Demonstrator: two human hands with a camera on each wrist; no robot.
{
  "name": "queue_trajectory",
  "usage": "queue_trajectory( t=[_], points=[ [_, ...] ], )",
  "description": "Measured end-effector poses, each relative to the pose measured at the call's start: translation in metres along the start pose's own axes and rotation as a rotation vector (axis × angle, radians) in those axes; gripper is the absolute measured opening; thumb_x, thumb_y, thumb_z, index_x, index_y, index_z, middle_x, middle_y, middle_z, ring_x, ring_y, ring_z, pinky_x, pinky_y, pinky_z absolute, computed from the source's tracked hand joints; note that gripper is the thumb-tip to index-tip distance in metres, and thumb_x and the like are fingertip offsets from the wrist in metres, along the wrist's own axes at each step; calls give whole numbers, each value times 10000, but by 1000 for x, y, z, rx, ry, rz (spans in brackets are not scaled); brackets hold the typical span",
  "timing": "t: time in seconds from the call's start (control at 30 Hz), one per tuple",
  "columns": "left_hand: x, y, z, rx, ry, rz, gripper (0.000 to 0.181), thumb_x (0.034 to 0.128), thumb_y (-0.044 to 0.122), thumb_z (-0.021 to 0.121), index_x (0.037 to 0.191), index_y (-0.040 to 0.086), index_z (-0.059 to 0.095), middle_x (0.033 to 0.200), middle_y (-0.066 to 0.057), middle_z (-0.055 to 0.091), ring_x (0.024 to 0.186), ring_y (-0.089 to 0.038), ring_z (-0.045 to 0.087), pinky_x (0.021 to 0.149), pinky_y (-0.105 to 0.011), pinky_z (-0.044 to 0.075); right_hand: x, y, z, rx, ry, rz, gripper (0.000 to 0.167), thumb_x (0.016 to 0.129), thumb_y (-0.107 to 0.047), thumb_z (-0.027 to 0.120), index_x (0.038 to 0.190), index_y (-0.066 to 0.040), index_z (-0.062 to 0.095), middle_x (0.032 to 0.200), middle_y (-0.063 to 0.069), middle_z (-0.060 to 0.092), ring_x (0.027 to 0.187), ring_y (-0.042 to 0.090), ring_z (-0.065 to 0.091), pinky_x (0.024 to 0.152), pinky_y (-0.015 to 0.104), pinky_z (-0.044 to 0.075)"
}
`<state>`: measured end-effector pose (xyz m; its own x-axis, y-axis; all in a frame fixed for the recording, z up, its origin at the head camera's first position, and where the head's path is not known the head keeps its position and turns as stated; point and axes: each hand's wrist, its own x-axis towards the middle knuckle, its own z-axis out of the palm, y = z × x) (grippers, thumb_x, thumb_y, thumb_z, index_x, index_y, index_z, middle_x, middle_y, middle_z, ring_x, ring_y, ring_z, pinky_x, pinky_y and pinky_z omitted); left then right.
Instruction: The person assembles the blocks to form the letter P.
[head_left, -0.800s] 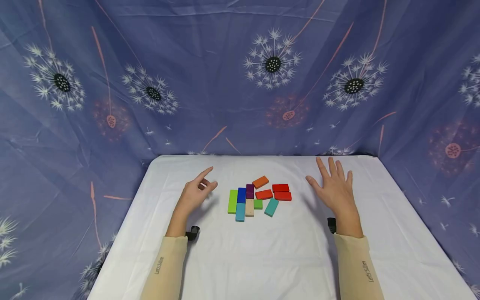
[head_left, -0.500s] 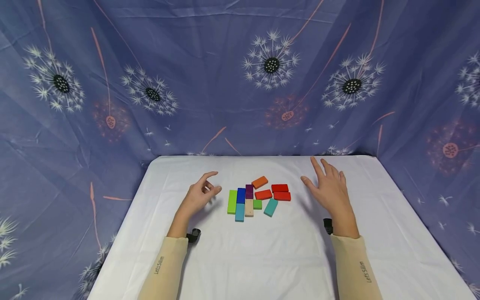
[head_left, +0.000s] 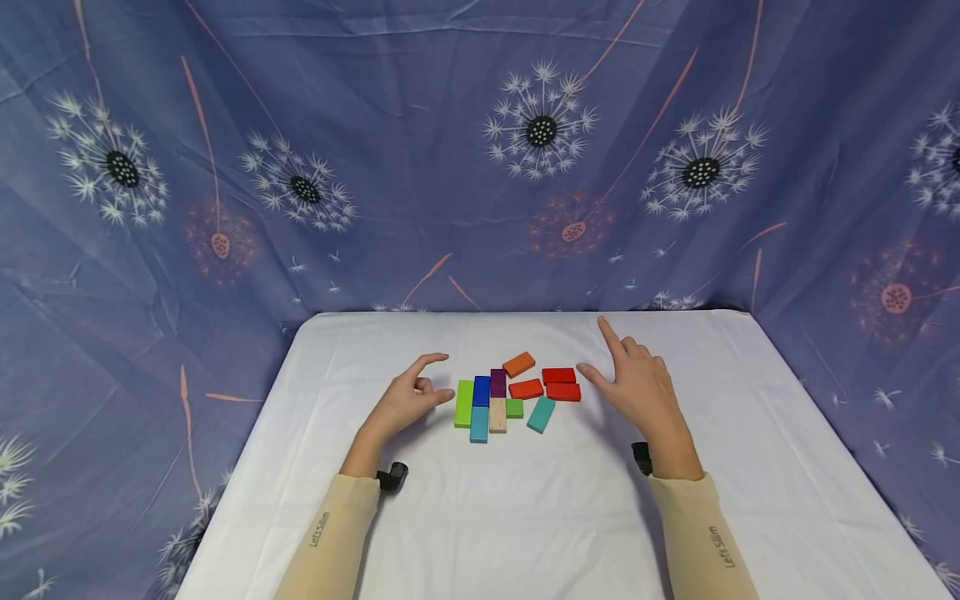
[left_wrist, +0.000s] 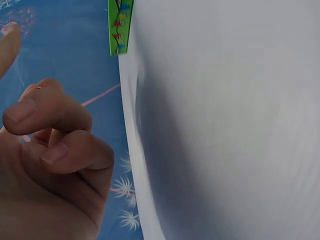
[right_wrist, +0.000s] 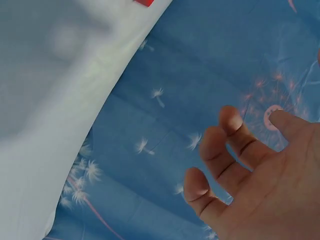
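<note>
My left hand (head_left: 401,404) hovers just left of a lime green block (head_left: 464,404), its thumb tip near that block's edge; whether they touch I cannot tell. Its index finger reaches forward, the other fingers bent loosely around nothing. My right hand (head_left: 641,387) is right of two red blocks, one behind (head_left: 558,376) and one in front (head_left: 563,392), with index finger straight and nothing held. Dark blue (head_left: 482,391), light blue (head_left: 478,425), purple (head_left: 498,383) and beige (head_left: 498,415) blocks lie packed beside the lime one. In the left wrist view, a green block (left_wrist: 120,25) bears a printed pattern.
A small green block (head_left: 514,408), a teal block (head_left: 541,414), another red block (head_left: 527,389) and an orange block (head_left: 519,364) lie right of the packed group. White cloth (head_left: 525,517) covers the table. A blue dandelion-print curtain (head_left: 420,167) hangs behind it.
Both hands have moved inward toward the blocks, the left rightward and the right leftward. The right hand's spread fingers have bent, except the index. The blocks have not moved on the table.
</note>
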<state>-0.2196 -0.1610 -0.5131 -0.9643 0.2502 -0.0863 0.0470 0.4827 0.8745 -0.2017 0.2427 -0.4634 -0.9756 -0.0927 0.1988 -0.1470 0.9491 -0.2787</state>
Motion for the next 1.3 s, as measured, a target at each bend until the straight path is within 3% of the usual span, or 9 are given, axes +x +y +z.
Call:
queue_trajectory(
  t=[0.1, 0.23, 0.53, 0.6, 0.7, 0.77, 1.0, 1.17, 1.3],
  points=[
    [-1, 1, 3, -15, -17, -6, 674, 929, 375, 824, 1532, 379, 524, 677, 20, 541, 595, -158, 423, 592, -292, 369, 0, -8, 1, 24, -24, -11, 944, 979, -740, 557, 1723, -315, 159, 1012, 139, 645, 855, 296, 594, 768, 447, 408],
    [-1, 1, 8, -16, -23, -15, 698, 930, 346, 824, 1556, 325, 517, 672, 26, 510, 595, -151, 407, 583, -287, 350, -1, -20, 4, 73, -62, -17, 1005, 933, -776, 601, 1720, -353, 140, 931, 74, 640, 799, 218, 567, 742, 394, 397],
    [0, -5, 16, -60, -80, -60, 746, 909, 331, 853, 1556, 419, 494, 633, 33, 500, 500, -137, 412, 509, -275, 365, -7, -54, 18, 111, -110, -84, 1069, 870, -764, 694, 1715, -349, 188, 1177, 118, 756, 1031, 273, 688, 865, 521, 542],
    [0, -7, 18, -71, -101, -76, 752, 909, 328, 855, 1555, 437, 485, 631, 31, 498, 465, -143, 406, 482, -280, 362, -8, -60, 22, 107, -122, -102, 1070, 860, -759, 708, 1712, -362, 196, 1113, 91, 755, 947, 227, 666, 803, 449, 533],
    [1, -9, 20, -80, -120, -82, 771, 912, 313, 854, 1574, 413, 472, 628, 23, 499, 428, -153, 407, 463, -289, 367, -9, -69, 27, 104, -139, -128, 1073, 851, -728, 743, 1708, -361, 213, 898, 29, 679, 754, 167, 552, 665, 352, 429],
    [1, -10, 21, -80, -128, -79, 784, 917, 302, 850, 1591, 386, 458, 624, 17, 498, 414, -158, 410, 462, -295, 368, -10, -75, 30, 99, -149, -143, 1072, 845, -709, 760, 1706, -353, 230, 843, -16, 640, 708, 128, 502, 652, 318, 382],
    [0, -15, 24, -65, -150, -106, 766, 923, 316, 844, 1576, 412, 454, 608, 28, 495, 391, -148, 417, 441, -278, 346, -17, -94, 44, 129, -195, -176, 1097, 797, -756, 777, 1690, -365, 276, 637, -51, 523, 566, 138, 385, 552, 297, 298],
    [0, -16, 24, -73, -168, -94, 748, 926, 303, 843, 1568, 398, 471, 604, 27, 496, 389, -142, 422, 438, -277, 360, -20, -103, 57, 111, -160, -234, 1047, 771, -757, 801, 1648, -362, 388, 742, -85, 596, 612, 92, 434, 615, 267, 355],
    [-1, -15, 23, -81, -180, -90, 734, 926, 303, 844, 1553, 424, 482, 602, 29, 490, 386, -138, 421, 448, -277, 374, -23, -109, 66, 92, -180, -254, 1030, 768, -767, 790, 1633, -338, 430, 713, -92, 582, 572, 92, 361, 659, 278, 331]
  ],
)
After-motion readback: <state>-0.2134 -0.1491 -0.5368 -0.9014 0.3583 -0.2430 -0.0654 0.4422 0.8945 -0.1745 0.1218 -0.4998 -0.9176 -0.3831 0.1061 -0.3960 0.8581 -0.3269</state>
